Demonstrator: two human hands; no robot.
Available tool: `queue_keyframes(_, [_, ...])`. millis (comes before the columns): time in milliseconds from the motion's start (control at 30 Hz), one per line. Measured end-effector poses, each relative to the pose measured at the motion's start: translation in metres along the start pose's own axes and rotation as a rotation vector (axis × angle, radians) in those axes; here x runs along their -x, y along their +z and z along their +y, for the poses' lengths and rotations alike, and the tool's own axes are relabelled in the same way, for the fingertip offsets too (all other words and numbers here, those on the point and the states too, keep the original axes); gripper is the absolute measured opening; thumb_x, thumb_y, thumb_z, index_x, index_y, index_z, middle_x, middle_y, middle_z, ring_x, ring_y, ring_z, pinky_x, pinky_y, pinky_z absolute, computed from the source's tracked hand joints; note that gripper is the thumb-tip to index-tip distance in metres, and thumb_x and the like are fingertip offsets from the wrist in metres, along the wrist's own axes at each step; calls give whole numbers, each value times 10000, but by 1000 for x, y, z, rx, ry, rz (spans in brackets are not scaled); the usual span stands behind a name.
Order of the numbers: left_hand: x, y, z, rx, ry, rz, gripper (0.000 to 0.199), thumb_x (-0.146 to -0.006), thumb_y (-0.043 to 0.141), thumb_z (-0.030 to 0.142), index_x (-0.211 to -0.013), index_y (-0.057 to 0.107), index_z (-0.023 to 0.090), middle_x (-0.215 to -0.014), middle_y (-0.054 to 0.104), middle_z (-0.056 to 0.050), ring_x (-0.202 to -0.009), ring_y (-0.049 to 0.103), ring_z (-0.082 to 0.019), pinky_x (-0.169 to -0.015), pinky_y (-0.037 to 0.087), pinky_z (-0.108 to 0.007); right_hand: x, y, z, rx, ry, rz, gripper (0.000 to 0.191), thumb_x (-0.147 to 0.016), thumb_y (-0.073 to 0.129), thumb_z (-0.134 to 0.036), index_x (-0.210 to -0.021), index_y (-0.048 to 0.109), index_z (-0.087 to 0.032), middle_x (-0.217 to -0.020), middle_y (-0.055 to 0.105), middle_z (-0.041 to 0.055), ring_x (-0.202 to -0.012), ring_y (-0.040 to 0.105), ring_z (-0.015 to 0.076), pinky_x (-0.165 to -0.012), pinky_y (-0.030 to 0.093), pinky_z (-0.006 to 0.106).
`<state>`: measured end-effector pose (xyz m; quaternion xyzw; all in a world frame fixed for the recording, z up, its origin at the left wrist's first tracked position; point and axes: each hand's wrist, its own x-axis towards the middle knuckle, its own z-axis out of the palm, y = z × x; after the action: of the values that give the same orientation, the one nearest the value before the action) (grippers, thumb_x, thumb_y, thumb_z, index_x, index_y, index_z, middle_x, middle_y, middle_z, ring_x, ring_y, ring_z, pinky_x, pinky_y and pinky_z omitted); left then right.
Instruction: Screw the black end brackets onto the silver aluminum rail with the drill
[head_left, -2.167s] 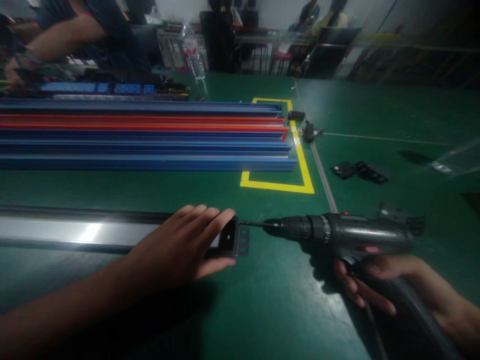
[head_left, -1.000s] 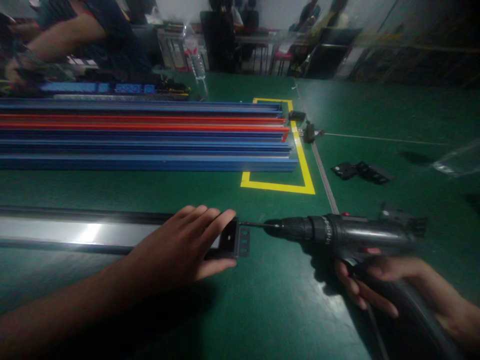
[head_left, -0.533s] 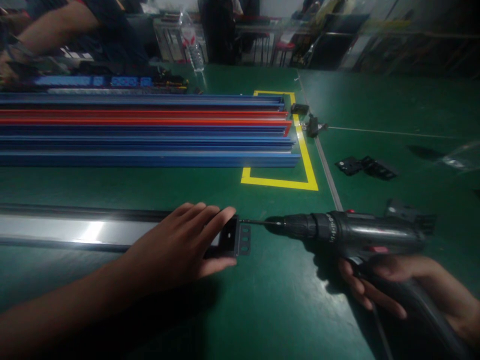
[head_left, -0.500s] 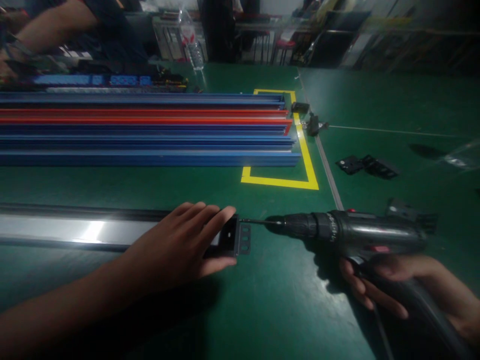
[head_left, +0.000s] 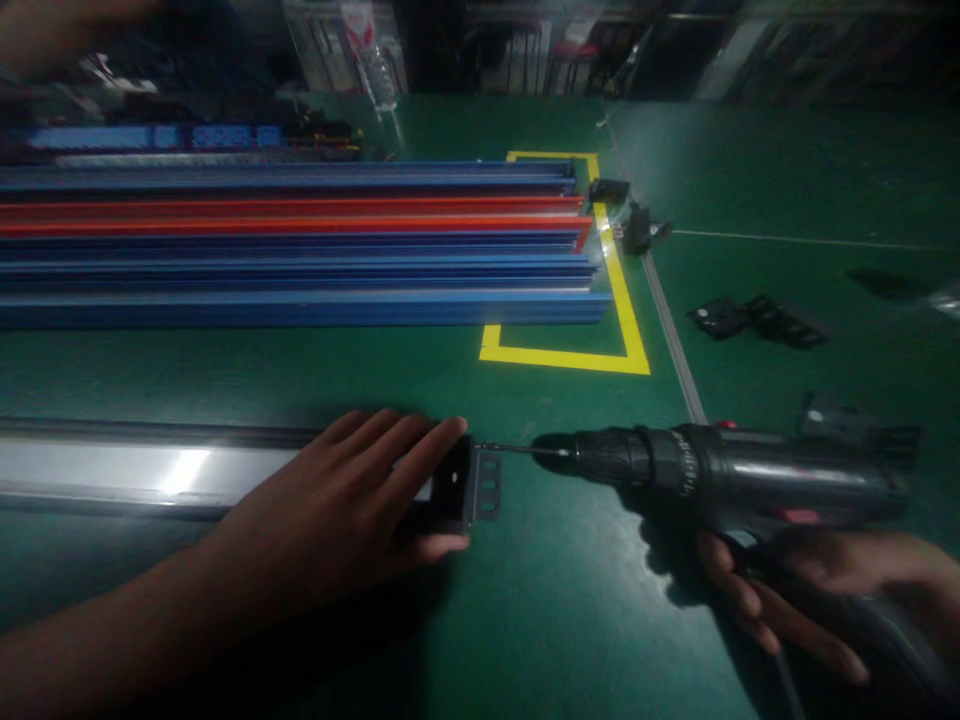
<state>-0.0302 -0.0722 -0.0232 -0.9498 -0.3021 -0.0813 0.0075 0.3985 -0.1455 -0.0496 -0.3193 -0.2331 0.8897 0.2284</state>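
Note:
My left hand [head_left: 360, 480] is wrapped over the right end of a long silver-and-black metal profile [head_left: 135, 470], thumb on the near side and fingers across the top. A black end bracket [head_left: 489, 485] with slots sticks out past that end. My right hand [head_left: 795, 590] grips the handle of a black power drill [head_left: 780, 480], which lies level and points left. Its long thin bit [head_left: 517, 449] reaches the upper corner of the bracket at the profile's end. Whether a screw sits at the tip is too small to tell.
Blue profiles [head_left: 300, 310] and red profiles [head_left: 300, 225] lie side by side beyond, their ends inside yellow tape [head_left: 562, 358]. Black brackets [head_left: 757, 318] lie at the right on the green table [head_left: 570, 620]. A plastic bottle [head_left: 379, 75] stands at the back; a person's arm [head_left: 52, 35] is upper left.
The view has shifted slightly, so the background sits higher. Both hands keep their hold, and the drill bit remains at the bracket's corner.

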Motion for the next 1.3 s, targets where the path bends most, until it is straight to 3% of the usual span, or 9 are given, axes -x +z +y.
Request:
queue_keyframes(133, [1, 0, 0, 0, 4, 7, 690, -988, 570, 583, -1472, 454, 104, -1305, 669, -178, -1093, 654, -343, -882, 563, -503, 1, -10, -1, 35, 63, -61, 487, -839, 702, -417, -1244, 723, -148, -1038, 754, 123, -637, 685, 164, -837, 578, 374])
queue_keyframes(267, [1, 0, 1, -6, 10, 18, 680, -998, 554, 575, -1471, 453, 97, -1290, 674, -180, -1067, 659, -339, -868, 562, -500, 0, -6, 2, 14, 18, 32, 463, -838, 681, -431, -1191, 744, -138, -976, 756, 121, -583, 661, 149, -797, 582, 352])
queue_keyframes(400, [0, 0, 1, -12, -1, 16, 669, -997, 556, 571, -1461, 458, 100, -1265, 684, -176, -1043, 665, -332, -864, 557, -490, -3, 2, 3, 39, -16, 8, 398, -847, 671, -366, -1149, 762, -124, -954, 771, 142, -559, 672, 143, -755, 583, 336])
queue_keyframes(567, [0, 0, 2, -4, 4, 35, 648, -994, 569, 560, -1443, 468, 104, -1241, 691, -172, -1026, 666, -323, -860, 555, -478, -5, 23, -4, -39, -27, 152, 347, -804, 695, -313, -1061, 786, -99, -873, 783, 121, -525, 653, 115, -741, 560, 305])
queue_keyframes(700, [0, 1, 2, 28, -1, 37, 646, -988, 584, 558, -1444, 463, 117, -1234, 691, -163, -1038, 661, -322, -875, 555, -483, -5, 33, -8, -25, -41, 164, 332, -809, 700, -305, -1039, 789, -82, -859, 787, 120, -529, 653, 114, -752, 554, 315])
queue_keyframes(1000, [-1, 1, 1, 54, -9, 46, 668, -955, 647, 545, -1442, 466, 126, -1218, 693, -155, -1035, 665, -317, -880, 552, -472, -4, 26, -7, -26, -9, 144, 362, -811, 699, -325, -1072, 785, -89, -870, 783, 103, -566, 644, 104, -768, 548, 306])
queue_keyframes(1300, [-2, 2, 1, 41, 0, 49, 641, -984, 596, 552, -1442, 459, 125, -1214, 692, -152, -1030, 662, -313, -878, 558, -477, -4, 29, -6, -9, -10, 198, 366, -796, 708, -335, -1045, 795, -82, -842, 770, 111, -536, 623, 108, -745, 545, 309])
